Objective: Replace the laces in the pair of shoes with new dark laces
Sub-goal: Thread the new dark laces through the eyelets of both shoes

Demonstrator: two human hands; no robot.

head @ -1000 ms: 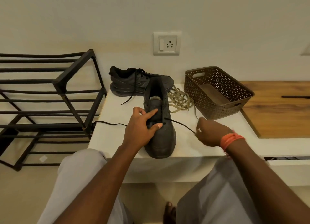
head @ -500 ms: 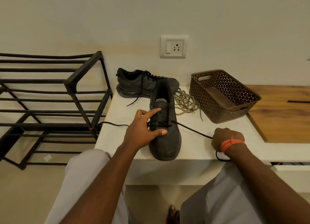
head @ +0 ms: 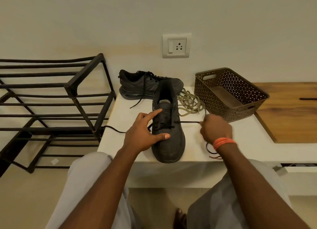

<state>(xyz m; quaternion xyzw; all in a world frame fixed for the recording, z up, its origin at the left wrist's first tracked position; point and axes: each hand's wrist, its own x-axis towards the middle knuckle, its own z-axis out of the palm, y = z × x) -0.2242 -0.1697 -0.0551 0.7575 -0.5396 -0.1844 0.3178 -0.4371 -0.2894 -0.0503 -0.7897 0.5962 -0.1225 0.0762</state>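
Head-worn camera, facing forward and down, close over white ledge (head: 188, 139)

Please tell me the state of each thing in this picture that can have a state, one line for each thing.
near shoe: upright on the table, partly laced
dark lace: taut between shoe and right hand
left hand: rests on the near shoe, index finger straight
right hand: pinches the dark lace
far shoe: on its side, laced, untied
old pale laces: loose heap
basket: upright, empty
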